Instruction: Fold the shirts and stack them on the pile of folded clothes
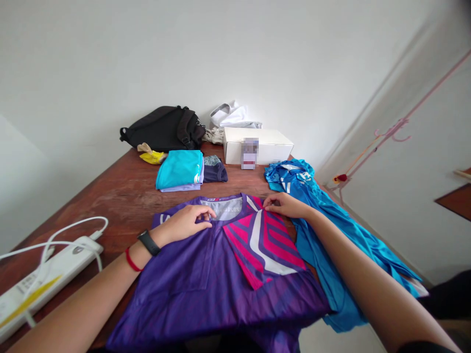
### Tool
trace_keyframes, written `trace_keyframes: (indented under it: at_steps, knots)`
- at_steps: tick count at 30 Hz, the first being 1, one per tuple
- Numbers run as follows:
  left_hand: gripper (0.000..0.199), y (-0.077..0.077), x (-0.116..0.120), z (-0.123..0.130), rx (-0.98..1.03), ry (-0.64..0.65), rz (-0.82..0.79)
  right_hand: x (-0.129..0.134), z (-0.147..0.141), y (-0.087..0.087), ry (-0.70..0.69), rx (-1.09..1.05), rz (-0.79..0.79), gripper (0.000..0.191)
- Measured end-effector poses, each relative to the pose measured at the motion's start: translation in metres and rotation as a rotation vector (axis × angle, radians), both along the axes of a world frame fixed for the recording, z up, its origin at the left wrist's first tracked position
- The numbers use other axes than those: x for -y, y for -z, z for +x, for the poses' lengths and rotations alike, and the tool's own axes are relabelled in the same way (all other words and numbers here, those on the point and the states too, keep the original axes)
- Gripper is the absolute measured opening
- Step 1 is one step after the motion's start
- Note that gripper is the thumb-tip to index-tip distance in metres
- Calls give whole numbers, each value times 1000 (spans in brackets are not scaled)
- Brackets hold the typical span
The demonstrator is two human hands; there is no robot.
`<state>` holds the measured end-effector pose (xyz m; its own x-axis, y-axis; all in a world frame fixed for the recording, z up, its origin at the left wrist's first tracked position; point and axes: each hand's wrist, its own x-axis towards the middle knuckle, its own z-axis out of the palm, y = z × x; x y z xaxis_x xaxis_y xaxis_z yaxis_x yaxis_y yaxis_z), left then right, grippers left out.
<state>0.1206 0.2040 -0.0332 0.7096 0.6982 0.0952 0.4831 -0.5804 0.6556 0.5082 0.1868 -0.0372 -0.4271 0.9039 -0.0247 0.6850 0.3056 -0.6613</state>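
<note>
A purple shirt lies spread on the brown table, its collar at the far side and its lower part at the near edge. One sleeve, pink with white and purple stripes, is laid inward across the chest. My left hand is over the shirt just left of the collar, its fingers curved and apart with nothing between them. At the right shoulder, my right hand has thumb and fingertips together on the pink fabric.
Blue clothing runs along the table's right side. Behind are folded turquoise cloth, dark cloth, a white box and a black bag. A white power strip with cables lies left on the table.
</note>
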Motion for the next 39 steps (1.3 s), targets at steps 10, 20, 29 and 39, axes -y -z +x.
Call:
trace_keyframes:
  at_steps: [10, 20, 29, 39]
  knots:
    - [17, -12, 5, -1, 26, 49, 5, 0, -8, 0, -32, 160, 105, 36]
    - [17, -5, 8, 5, 42, 144, -4, -3, -6, 7, -10, 110, 87, 35]
    - [22, 11, 5, 9, 51, 41, 173, -1, -5, 7, -7, 81, 87, 32]
    - [78, 29, -5, -6, -164, -141, 354, -3, -5, 8, -15, 90, 114, 32]
